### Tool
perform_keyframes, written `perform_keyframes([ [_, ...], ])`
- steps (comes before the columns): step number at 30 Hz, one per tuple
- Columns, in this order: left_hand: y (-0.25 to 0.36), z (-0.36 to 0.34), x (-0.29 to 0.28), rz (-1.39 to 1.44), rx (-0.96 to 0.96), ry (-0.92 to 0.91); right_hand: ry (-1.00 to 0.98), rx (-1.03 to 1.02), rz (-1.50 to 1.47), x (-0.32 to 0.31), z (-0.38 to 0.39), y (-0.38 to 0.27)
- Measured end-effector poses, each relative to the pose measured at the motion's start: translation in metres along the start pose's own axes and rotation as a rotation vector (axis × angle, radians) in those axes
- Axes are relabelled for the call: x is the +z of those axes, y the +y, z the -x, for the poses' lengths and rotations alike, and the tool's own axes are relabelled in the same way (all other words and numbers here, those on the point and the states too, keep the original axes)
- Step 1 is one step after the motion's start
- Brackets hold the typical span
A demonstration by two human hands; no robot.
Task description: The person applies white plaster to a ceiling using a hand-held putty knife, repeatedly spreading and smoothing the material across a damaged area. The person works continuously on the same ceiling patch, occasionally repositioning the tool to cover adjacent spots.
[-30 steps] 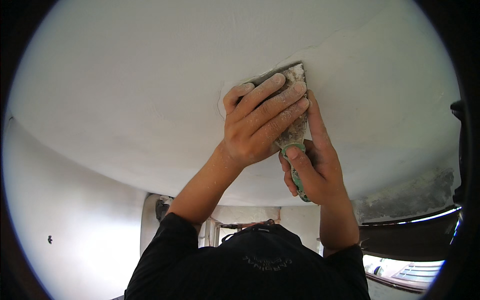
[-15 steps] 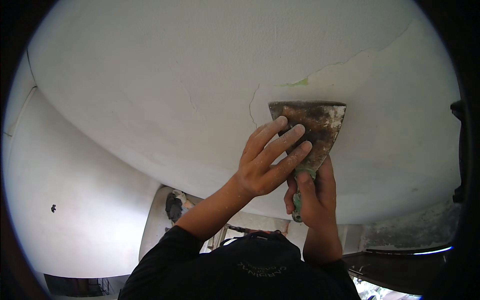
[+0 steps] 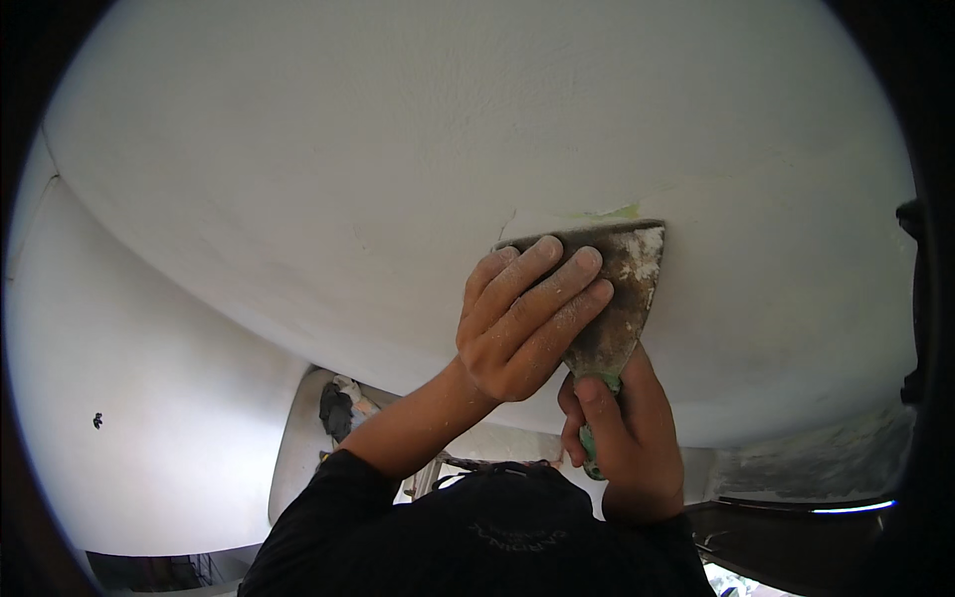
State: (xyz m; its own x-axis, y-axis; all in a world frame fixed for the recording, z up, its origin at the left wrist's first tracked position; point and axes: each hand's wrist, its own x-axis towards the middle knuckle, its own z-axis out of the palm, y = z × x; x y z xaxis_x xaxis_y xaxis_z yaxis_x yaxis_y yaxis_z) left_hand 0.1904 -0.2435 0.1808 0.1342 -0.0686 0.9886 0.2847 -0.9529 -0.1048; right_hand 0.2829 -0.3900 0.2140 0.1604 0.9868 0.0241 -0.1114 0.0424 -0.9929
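My right hand [image 3: 637,433] is wrapped round the green handle of a wide scraper [image 3: 627,284], thumb along the handle. Its metal blade, stained brown and spotted with white, has its broad edge against a white plastered surface [image 3: 328,129]. Across the left part of the blade lies my left hand [image 3: 517,328], fingers stretched out and dusted white, pressing on the metal without gripping it. Just beyond the blade's edge shows a small yellow-green bare patch [image 3: 625,212]. A thin crack [image 3: 508,221] runs down to the blade's left corner.
A white wall [image 3: 169,368] with a small dark mark [image 3: 97,421] stands at the left. Dark and pale cloth-like items [image 3: 338,406] show beyond my left forearm. A rough grey band [image 3: 816,463] and a dark ledge [image 3: 796,537] lie at the lower right.
The scraper has shifted left relative to the green patch, and its edge is now closer to it. The blade and my left hand cover more of the crack. Both hands keep their hold.
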Motion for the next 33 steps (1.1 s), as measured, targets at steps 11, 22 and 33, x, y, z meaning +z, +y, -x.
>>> perform_keyframes([
  [11, -0.007, -0.006, 0.001, 0.065, 0.006, -0.022, -0.096, -0.038, -0.019, -0.013, -0.007, 0.004],
  [22, -0.007, -0.002, -0.005, 0.120, -0.021, -0.023, -0.106, 0.012, -0.023, -0.007, -0.003, 0.006],
  [33, -0.013, -0.009, -0.010, 0.191, 0.004, -0.060, -0.180, -0.089, -0.072, -0.006, 0.001, 0.008],
])
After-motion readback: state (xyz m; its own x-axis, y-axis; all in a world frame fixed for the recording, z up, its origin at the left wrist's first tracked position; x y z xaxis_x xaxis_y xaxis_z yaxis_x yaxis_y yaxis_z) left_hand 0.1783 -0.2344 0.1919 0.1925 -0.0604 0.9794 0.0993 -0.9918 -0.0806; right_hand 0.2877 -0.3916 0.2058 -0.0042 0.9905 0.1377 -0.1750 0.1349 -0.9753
